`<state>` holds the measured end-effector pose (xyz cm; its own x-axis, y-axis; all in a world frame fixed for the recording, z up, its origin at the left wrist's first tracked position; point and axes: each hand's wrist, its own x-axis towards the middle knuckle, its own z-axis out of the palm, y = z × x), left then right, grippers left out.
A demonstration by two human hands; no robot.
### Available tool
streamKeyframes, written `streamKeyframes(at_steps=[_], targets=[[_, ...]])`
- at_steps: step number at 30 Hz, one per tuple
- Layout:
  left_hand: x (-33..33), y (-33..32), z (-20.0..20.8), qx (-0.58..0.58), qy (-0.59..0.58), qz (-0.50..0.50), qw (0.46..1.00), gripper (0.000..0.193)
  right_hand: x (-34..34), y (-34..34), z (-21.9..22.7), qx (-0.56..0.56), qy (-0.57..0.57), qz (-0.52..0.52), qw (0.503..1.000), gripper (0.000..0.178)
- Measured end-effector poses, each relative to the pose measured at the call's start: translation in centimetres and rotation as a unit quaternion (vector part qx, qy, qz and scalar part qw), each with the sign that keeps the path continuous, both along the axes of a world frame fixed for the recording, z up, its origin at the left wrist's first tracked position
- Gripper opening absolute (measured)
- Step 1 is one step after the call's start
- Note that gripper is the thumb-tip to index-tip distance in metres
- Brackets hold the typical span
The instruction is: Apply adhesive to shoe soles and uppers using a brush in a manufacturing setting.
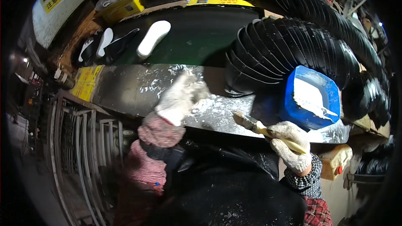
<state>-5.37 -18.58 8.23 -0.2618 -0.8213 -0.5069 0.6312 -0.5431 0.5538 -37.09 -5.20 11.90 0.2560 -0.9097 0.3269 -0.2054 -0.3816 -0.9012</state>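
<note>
My right hand (pixel 291 144), in a pale knit glove, is closed round the light handle of a paintbrush (pixel 249 122). The bristles point left, over the front of a metal worktop smeared with white (pixel 121 88). Beyond that hand sits a blue tub (pixel 307 120) with white paste (pixel 307 93) inside and a small stick-like piece lying at its right side. My left hand (pixel 180 98), gloved too, is smeared by motion above the worktop; its fingers cannot be made out. A white shoe sole (pixel 154 38) lies on the dark green belt (pixel 197 37) behind it.
More white soles with black parts (pixel 104 42) lie at the belt's left end. A ribbed black duct (pixel 289 50) arches over the right side. Metal racks (pixel 83 155) stand at lower left, a yellowish jug (pixel 336 161) at lower right. Boxes (pixel 125 4) line the back.
</note>
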Motion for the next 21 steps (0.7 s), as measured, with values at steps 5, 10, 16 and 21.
streamKeyframes(at_steps=[5,10,16,21], targets=[[-7.8,-0.6,1.8,-0.028,-0.232,-0.142,0.962,0.034,-2.8,2.7,1.0,-0.016,-0.111,-0.046,0.993,0.026],[-9.6,0.6,1.9,0.0,-0.149,-0.047,0.988,0.024,-7.3,3.7,3.3,-0.057,-0.031,-0.271,0.96,0.026],[-4.7,4.0,2.6,-0.089,-0.128,0.132,0.979,0.051,-11.2,-0.5,7.2,-0.071,0.042,-0.338,0.938,0.022],[4.7,9.3,1.1,-0.381,-0.266,0.185,0.866,0.055,-13.7,-2.1,5.2,-0.027,0.193,-0.33,0.924,0.022]])
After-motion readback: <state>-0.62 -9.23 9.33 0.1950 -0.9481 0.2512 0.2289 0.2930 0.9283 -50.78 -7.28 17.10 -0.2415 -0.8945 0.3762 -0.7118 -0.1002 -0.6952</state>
